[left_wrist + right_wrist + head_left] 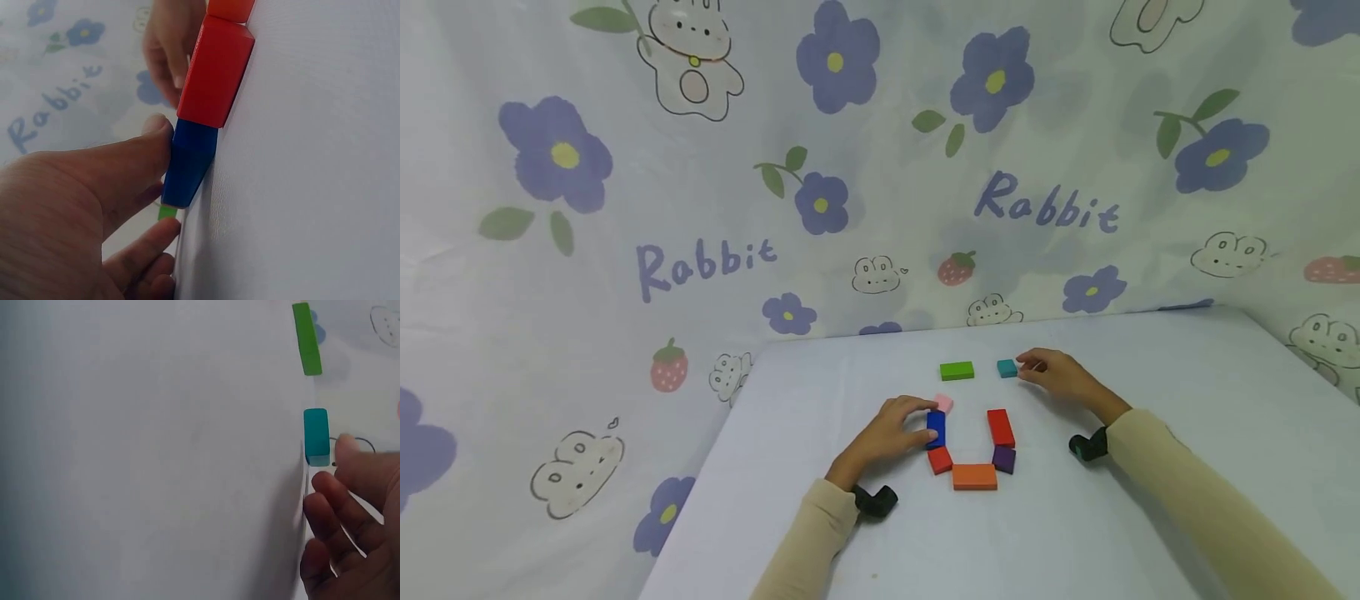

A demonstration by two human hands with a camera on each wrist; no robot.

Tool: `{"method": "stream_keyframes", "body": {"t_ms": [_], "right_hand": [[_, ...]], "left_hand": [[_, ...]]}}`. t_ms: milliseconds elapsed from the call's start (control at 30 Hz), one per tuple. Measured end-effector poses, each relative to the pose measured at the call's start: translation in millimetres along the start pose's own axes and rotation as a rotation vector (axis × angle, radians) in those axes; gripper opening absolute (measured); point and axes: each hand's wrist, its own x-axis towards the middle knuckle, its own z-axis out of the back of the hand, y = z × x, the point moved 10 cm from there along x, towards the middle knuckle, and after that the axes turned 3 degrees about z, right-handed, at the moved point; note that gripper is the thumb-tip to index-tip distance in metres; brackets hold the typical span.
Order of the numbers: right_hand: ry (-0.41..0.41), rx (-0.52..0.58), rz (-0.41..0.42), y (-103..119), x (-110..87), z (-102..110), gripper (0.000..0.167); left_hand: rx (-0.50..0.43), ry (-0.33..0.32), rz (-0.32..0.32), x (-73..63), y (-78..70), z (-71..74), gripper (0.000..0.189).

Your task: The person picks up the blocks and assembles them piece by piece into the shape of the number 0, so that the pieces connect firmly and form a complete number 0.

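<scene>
My left hand (887, 429) lies along the left side of the blue block (936, 429). Its thumb touches the blue block, and the index fingertip reaches the pink block (944, 402) at that block's far end. In the left wrist view the thumb rests against the blue block (190, 162), with the other fingers spread and loosely bent. Farther back, my right hand (1060, 375) is just right of the small teal block (1007, 368). The right wrist view shows its thumb and fingers apart beside the teal block (317, 434), nothing held between them.
Below the blue block, a small red block (940, 460), an orange block (974, 477), a purple block (1003, 459) and a long red block (1001, 427) form a U. A green block (957, 371) lies left of the teal one. Behind the white table (1045, 542) hangs a printed cloth (880, 167).
</scene>
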Motion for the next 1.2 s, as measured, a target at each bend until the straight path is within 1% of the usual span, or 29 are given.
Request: {"method": "stream_keyframes", "body": {"t_ms": [67, 200, 267, 367, 500, 633, 800, 933, 1100, 1200], "right_hand": [[0.012, -0.001, 0.004, -0.8, 4.1, -2.2, 0.037], [0.019, -0.022, -0.012, -8.2, 9.5, -4.5, 0.038], [0.032, -0.026, -0.015, -10.4, 10.5, -5.9, 0.040], [0.051, -0.028, 0.002, -7.9, 10.6, -6.7, 0.044], [0.052, -0.033, 0.021, -0.1, 10.2, -4.4, 0.047], [0.047, -0.050, 0.034, 4.6, 11.1, -3.2, 0.045], [0.045, -0.065, 0.024, 2.9, 13.4, -5.2, 0.042], [0.049, -0.056, 0.014, 0.9, 14.8, -7.3, 0.042], [0.057, -0.041, -0.024, -6.1, 16.8, -7.6, 0.040], [0.057, -0.035, -0.021, -5.8, 16.1, -6.2, 0.039]], "left_hand": [[0.002, -0.003, 0.007, -0.4, 0.9, 0.2, 0.050], [-0.002, -0.003, -0.014, -0.6, -1.4, -0.7, 0.050], [0.002, 0.001, -0.010, -1.0, -2.0, -1.4, 0.051], [0.005, 0.003, -0.005, -1.1, -3.3, -1.6, 0.051], [0.009, 0.004, -0.002, -0.6, -4.9, -0.7, 0.051], [0.009, 0.002, -0.009, 0.0, -4.4, -0.5, 0.050], [-0.007, 0.004, -0.013, 0.0, -1.7, -1.6, 0.050], [-0.008, 0.001, -0.007, 0.1, 0.7, -1.6, 0.050], [-0.011, -0.005, -0.012, -0.4, 0.2, -0.1, 0.049], [-0.009, -0.008, -0.004, -1.1, 0.7, 1.3, 0.049]]}}
